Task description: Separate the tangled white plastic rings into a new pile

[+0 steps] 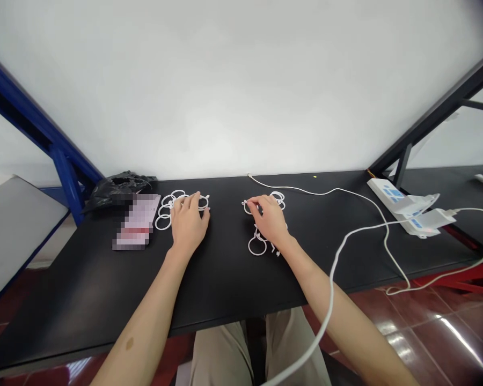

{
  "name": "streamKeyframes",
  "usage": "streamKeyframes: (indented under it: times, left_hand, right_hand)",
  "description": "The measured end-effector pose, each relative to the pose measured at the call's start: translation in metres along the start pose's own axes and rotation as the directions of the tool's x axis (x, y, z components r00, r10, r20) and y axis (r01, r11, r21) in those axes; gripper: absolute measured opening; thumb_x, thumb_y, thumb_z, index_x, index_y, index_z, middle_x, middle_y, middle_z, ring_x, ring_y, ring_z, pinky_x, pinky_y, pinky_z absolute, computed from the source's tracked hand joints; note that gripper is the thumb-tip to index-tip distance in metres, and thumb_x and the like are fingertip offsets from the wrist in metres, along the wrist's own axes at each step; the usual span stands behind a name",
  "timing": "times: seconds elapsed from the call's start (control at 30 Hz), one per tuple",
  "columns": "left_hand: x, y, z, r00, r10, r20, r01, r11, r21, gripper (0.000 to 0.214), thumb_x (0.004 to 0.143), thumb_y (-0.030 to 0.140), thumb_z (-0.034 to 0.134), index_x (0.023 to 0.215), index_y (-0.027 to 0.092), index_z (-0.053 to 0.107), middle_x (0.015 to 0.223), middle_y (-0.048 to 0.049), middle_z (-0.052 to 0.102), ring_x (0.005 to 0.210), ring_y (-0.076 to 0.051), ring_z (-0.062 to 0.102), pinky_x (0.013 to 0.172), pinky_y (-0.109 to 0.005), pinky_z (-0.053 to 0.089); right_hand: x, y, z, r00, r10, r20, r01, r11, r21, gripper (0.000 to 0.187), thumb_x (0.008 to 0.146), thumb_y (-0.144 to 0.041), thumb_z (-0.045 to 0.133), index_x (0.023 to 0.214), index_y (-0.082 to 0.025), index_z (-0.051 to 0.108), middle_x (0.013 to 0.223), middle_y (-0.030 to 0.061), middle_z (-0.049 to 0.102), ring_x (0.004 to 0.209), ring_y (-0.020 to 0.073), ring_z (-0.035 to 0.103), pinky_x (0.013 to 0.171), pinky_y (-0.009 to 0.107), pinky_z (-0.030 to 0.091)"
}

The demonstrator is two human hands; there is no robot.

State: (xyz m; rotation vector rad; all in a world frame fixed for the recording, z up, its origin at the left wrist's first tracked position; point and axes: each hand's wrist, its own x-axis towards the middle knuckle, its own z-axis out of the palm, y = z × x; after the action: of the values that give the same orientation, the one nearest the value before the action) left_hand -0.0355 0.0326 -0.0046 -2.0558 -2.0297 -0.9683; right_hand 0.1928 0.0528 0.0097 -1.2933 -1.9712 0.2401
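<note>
Two clusters of white looped cable ties lie on a black table [225,268]. My left hand [188,221] rests palm down on the left cluster [166,210], fingers stretched out over the loops. My right hand [269,217] lies on the right cluster [258,244], its fingers curled and pinched on one white loop near the far edge of that pile. Several loops poke out around both hands.
A blurred pink-and-white packet [136,224] lies left of the loops, a crumpled black plastic bag [115,188] behind it. White cables [346,236] run across the right side to a white power strip [406,209]. Blue [66,182] and black [402,161] frame legs flank the table.
</note>
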Motion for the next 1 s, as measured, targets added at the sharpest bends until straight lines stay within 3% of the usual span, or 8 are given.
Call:
streamKeyframes:
  times: [0.2,0.4,0.63,0.8,1.0]
  left_hand:
    - [-0.001,-0.003,-0.003,0.997,-0.065,0.032,0.063,0.995,0.076,0.045,0.091,0.032,0.051,0.131,0.013,0.057,0.131,-0.0203,0.062,0.123,-0.043,0.047,0.097,-0.058,0.041]
    - [-0.001,-0.004,-0.005,0.993,-0.108,0.039,0.104,0.991,0.089,0.039,0.093,0.031,0.047,0.125,0.013,0.061,0.127,-0.02,0.064,0.123,-0.042,0.048,0.099,-0.059,0.038]
    - [-0.002,-0.011,0.004,0.998,-0.068,0.019,0.066,0.994,0.086,0.043,0.094,0.038,0.048,0.128,0.015,0.06,0.136,-0.0175,0.062,0.134,-0.044,0.042,0.106,-0.063,0.031]
    - [-0.002,-0.013,0.005,0.997,-0.075,0.029,0.072,0.995,0.073,0.046,0.094,0.044,0.048,0.13,0.016,0.059,0.139,-0.0174,0.059,0.137,-0.044,0.038,0.109,-0.065,0.027]
    - [-0.001,0.003,-0.002,0.999,0.006,-0.039,-0.007,1.0,-0.029,0.038,0.094,0.041,0.051,0.122,0.018,0.063,0.13,-0.0164,0.063,0.128,-0.04,0.044,0.107,-0.062,0.031]
  right_hand:
    - [-0.001,0.009,0.002,0.992,0.011,0.122,0.016,0.974,-0.224,0.032,0.091,-0.034,0.061,0.119,-0.02,0.068,0.111,0.0129,0.065,0.108,0.0323,0.051,0.099,0.049,0.044]
    - [-0.002,0.01,0.006,0.982,0.02,0.187,0.038,0.953,-0.302,0.024,0.093,-0.031,0.06,0.108,-0.017,0.073,0.113,0.0141,0.064,0.108,0.033,0.05,0.098,0.05,0.044]
    - [-0.004,0.011,0.007,0.988,-0.024,0.149,0.063,0.964,-0.257,0.025,0.097,-0.034,0.053,0.1,-0.023,0.076,0.108,0.0123,0.065,0.101,0.03,0.052,0.094,0.049,0.046]
    - [-0.004,0.009,0.008,0.988,-0.026,0.153,0.059,0.974,-0.221,0.028,0.098,-0.034,0.052,0.097,-0.022,0.077,0.112,0.0133,0.065,0.103,0.0301,0.054,0.097,0.05,0.046]
    - [-0.003,0.0,0.008,0.99,-0.031,0.138,0.03,1.0,0.008,0.023,0.098,-0.035,0.054,0.103,-0.026,0.075,0.12,0.0094,0.064,0.113,0.0255,0.058,0.101,0.046,0.046]
